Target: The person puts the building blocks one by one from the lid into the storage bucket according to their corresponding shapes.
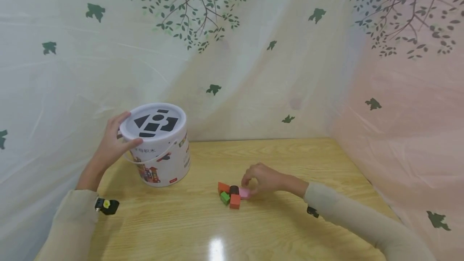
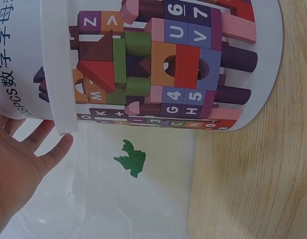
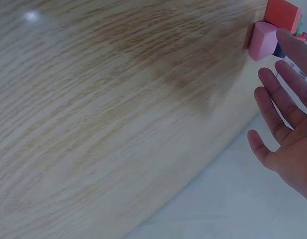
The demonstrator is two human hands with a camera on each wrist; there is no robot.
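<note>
A white bucket (image 1: 166, 164) with a lid (image 1: 161, 122) that has black shapes on it stands at the table's back left. My left hand (image 1: 116, 138) rests against its lid rim; in the left wrist view those fingers (image 2: 51, 149) are spread and fairly straight. Near the table's middle, my right hand (image 1: 266, 178) is over a pink block (image 1: 244, 193). The right wrist view shows a fingertip beside that block, with the other fingers loosely extended. Next to it are a black cylinder (image 1: 234, 190), a red block (image 1: 235, 201), a green block (image 1: 225, 198) and an orange block (image 1: 223, 187).
A wooden table (image 1: 174, 224) carries the bucket and blocks. Behind it hangs a pale curtain (image 1: 232, 116) printed with leaves and branches, which also runs along the right side. The bucket's thin white handle (image 1: 159, 157) hangs down its front.
</note>
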